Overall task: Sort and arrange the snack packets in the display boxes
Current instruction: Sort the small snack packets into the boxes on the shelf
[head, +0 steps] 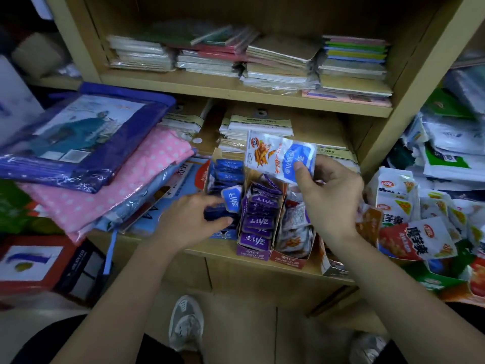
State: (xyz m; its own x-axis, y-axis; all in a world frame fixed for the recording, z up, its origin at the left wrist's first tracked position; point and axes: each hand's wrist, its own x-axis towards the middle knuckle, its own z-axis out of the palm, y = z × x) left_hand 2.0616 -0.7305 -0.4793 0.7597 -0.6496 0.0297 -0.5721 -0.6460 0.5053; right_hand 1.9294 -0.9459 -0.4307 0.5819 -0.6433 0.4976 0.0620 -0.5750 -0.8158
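Three narrow display boxes stand side by side on the lower shelf: a blue box (225, 235) of blue packets, a purple box (252, 252) of purple packets, and a red box (287, 259) of white packets. My right hand (328, 198) pinches a white and blue snack packet (278, 155) above the boxes, thumb on its blue corner. My left hand (193, 219) grips a dark blue packet (220, 214) at the front of the blue box, beside a lighter blue packet (232, 198).
A heap of loose snack packets (420, 222) fills the right side. Plastic-wrapped fabric packs, purple (86, 143) and pink dotted (136, 185), lie on the left. Notebook stacks (278, 61) fill the upper shelf. My shoe (186, 324) is on the floor below.
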